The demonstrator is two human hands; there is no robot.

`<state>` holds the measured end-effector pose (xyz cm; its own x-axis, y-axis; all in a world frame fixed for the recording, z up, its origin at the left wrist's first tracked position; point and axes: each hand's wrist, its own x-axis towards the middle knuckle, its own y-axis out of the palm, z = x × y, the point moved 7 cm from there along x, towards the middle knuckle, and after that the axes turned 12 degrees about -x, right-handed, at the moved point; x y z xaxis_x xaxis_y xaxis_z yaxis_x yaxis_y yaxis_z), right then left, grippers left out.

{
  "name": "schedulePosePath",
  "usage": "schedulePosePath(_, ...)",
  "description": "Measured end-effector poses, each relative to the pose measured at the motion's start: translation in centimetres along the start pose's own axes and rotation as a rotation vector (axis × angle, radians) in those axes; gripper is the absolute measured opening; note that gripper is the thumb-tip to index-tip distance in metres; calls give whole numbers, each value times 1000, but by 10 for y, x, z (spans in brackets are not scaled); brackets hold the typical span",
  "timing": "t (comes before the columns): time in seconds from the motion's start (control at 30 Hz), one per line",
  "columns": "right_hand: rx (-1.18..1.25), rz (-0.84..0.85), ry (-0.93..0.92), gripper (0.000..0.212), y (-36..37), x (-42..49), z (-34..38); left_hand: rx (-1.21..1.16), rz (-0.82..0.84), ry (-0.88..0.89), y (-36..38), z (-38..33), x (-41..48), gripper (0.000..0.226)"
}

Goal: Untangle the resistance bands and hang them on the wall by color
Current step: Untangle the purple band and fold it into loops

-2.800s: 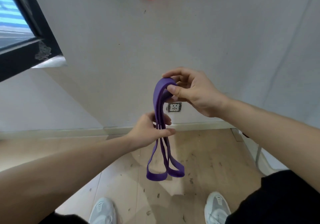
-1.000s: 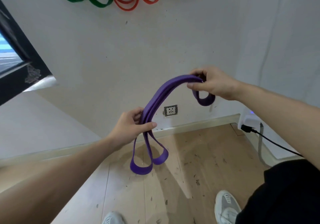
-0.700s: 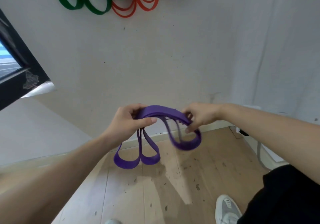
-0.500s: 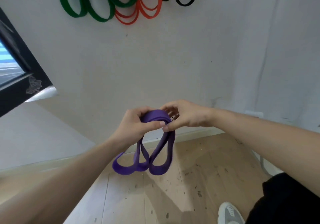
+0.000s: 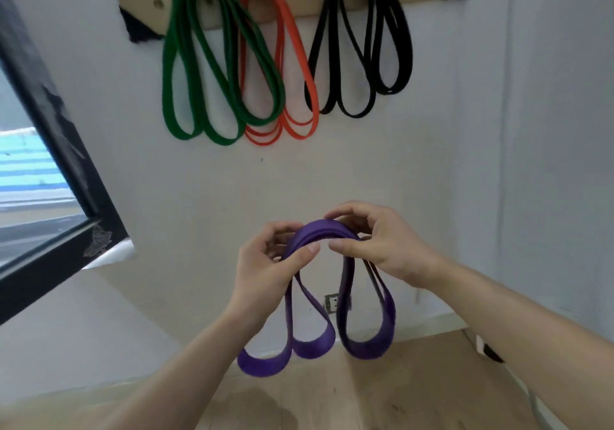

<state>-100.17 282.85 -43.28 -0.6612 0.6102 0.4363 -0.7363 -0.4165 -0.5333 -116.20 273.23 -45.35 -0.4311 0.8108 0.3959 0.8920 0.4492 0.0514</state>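
A folded purple resistance band arches between both hands in front of the white wall, its loops hanging down on either side. My left hand pinches the left of the arch between thumb and fingers. My right hand pinches the right of the arch, thumb tip almost meeting the left thumb. Above on the wall, a wooden peg board carries green bands at left, orange bands in the middle and black bands at right.
A black-framed window juts in from the left. A wall socket sits low behind the purple loops. A wooden floor lies below, with a black plug and cable at the right skirting.
The view has tilted up, bringing the peg board and hung bands into sight. Both hands came together and rose, folding the purple band into a short arch with loops hanging on both sides.
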Motion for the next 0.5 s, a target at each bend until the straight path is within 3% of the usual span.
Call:
schedulePosePath(0.2, 87, -238, -48, 27, -63, 20, 38, 107, 101, 181, 40, -75, 45, 28)
schedulePosePath(0.5, -151, -402, -144, 25, -184, 67, 92, 297, 74, 454, 114, -180, 124, 25)
